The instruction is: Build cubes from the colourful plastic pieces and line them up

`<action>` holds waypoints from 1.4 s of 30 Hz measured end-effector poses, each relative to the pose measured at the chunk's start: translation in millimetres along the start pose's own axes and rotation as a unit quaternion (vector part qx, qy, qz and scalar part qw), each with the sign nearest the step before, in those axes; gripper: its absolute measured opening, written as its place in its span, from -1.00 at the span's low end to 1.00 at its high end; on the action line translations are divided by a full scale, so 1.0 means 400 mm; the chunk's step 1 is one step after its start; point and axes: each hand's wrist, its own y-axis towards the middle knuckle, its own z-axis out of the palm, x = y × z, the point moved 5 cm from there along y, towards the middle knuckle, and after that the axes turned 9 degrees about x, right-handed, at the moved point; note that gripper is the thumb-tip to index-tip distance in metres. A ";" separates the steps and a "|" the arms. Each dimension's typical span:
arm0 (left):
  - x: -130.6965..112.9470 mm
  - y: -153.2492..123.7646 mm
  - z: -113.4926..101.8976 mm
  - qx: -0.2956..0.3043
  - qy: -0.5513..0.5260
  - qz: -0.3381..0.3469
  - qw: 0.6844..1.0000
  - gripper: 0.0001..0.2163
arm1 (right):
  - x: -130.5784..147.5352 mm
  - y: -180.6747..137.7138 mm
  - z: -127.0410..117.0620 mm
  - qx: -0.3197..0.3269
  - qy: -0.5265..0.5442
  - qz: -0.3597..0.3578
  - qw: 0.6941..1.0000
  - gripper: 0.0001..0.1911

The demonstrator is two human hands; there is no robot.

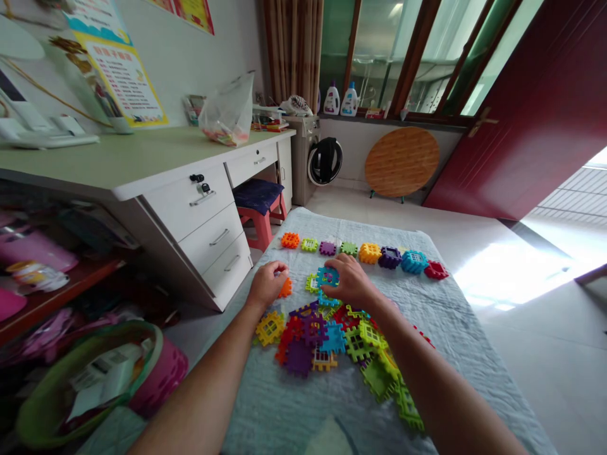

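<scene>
Beyond the loose pile, my left hand (268, 284) is closed, with an orange plastic building piece (285, 289) at its fingertips. My right hand (351, 278) grips a blue toothed building piece (327, 276) between thumb and fingers. A lime-green piece (312, 283) is just left of it, and another blue piece lies below. Nearer to me spreads a pile of interlocking pieces, among them a purple one (300, 357), a yellow one (270, 328) and several green ones (379, 378). Behind my hands runs a row of assembled blocks, from orange (290, 241) to red (436, 270).
A pale blue cloth (467, 373) covers the work surface. To the left stand a desk (156, 148) with drawers, a pink stool (260, 224) and a basket (156, 366). A washing machine (303, 158) and a round wooden tabletop (402, 161) are at the back.
</scene>
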 end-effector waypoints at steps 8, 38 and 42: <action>-0.010 -0.007 -0.002 -0.003 -0.004 0.004 1.000 -0.85 | 0.002 -0.044 0.071 0.073 -0.041 -0.005 0.996 -0.53; 0.002 -0.001 0.011 0.016 0.009 -0.001 1.000 -0.84 | -0.056 -0.057 -0.022 0.015 -0.039 0.037 0.998 -0.53; 0.003 -0.003 0.010 0.018 0.007 -0.007 1.000 -0.82 | -0.241 -0.116 -0.171 -0.089 -0.033 0.107 0.990 -0.54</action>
